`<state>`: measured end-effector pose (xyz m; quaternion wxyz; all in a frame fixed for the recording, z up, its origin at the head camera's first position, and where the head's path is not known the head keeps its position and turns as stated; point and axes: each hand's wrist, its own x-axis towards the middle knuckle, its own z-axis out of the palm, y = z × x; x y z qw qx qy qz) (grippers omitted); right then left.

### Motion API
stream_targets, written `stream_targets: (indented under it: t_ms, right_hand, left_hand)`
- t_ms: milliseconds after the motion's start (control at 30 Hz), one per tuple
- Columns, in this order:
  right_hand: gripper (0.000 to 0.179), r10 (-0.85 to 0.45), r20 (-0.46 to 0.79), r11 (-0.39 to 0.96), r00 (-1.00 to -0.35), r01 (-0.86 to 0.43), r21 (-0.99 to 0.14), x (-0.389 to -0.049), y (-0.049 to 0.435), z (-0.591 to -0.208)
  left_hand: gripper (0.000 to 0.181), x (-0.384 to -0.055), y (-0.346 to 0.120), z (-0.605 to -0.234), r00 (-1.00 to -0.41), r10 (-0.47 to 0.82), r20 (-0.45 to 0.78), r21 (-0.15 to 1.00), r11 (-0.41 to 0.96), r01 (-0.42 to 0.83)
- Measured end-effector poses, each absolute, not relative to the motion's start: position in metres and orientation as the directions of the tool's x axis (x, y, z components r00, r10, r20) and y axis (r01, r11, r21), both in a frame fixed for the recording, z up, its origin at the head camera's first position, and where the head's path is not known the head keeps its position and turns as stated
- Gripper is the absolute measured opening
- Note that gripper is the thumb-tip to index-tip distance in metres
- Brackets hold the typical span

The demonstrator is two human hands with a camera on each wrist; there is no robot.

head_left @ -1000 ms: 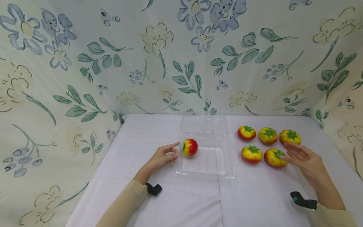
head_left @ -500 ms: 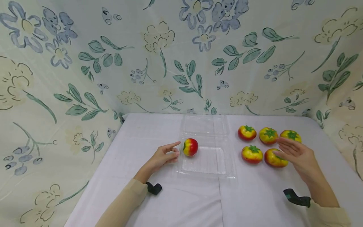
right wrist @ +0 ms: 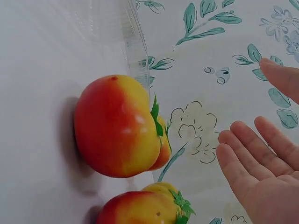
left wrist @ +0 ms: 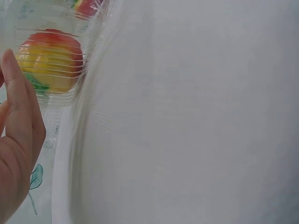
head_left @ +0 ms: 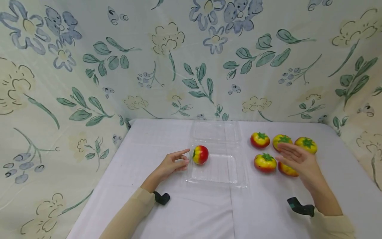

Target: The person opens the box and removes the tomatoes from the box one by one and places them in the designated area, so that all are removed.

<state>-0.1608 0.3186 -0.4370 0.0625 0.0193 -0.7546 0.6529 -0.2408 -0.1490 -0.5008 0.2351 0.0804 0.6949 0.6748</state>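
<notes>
A clear plastic clamshell box (head_left: 215, 182) lies with its lid back; at the left of its base rests one red-and-yellow persimmon-like fruit (head_left: 201, 155) on its side. My left hand (head_left: 168, 166) is at the box's left edge, fingers loosely extended beside that fruit and holding nothing. In the left wrist view the fruit (left wrist: 53, 60) shows through the ribbed plastic wall. My right hand (head_left: 301, 162) hovers over the group of similar fruits, fingers straight and apart, partly hiding the front right fruit (head_left: 287, 170). Nearest its fingertips on the left is another fruit (head_left: 265, 163) with a green leafy top.
Behind these stand more such fruits in a back row: one at left (head_left: 260, 140), a partly covered middle fruit (head_left: 280, 141) and one at right (head_left: 305, 145). A white cloth (head_left: 191, 212) covers the table. Floral fabric (head_left: 191, 66) hangs behind and at both sides.
My right hand has moved left across the fruits, from the right end of the group towards the middle. The left hand and the fruit in the box have stayed put.
</notes>
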Motion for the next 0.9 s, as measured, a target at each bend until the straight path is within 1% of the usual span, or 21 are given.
stream_targets:
  t_ms: [67,233,400,633,900]
  right_hand:
    - [0.059,0.061,0.101,0.174,-0.993,-0.089,-0.981,-0.161,0.313,-0.436]
    - [0.061,0.075,0.072,0.318,-0.995,-0.045,-0.947,-0.160,0.299,-0.433]
    - [0.062,0.023,0.100,0.387,-0.995,-0.083,-0.918,-0.162,0.285,-0.435]
    - [0.059,-0.025,0.123,0.391,-0.992,-0.123,-0.912,-0.166,0.261,-0.433]
    - [0.060,-0.098,0.102,0.400,-0.990,-0.133,-0.907,-0.175,0.235,-0.436]
  left_hand:
    - [0.059,-0.241,-0.149,-0.500,-0.877,0.427,-0.219,0.976,0.080,-0.205]
    - [0.059,-0.240,-0.148,-0.499,-0.878,0.427,-0.216,0.976,0.089,-0.197]
    - [0.059,-0.240,-0.148,-0.499,-0.877,0.431,-0.214,0.976,0.066,-0.206]
    - [0.059,-0.240,-0.147,-0.500,-0.875,0.439,-0.203,0.978,0.043,-0.205]
    - [0.059,-0.240,-0.147,-0.500,-0.877,0.437,-0.200,0.977,0.027,-0.209]
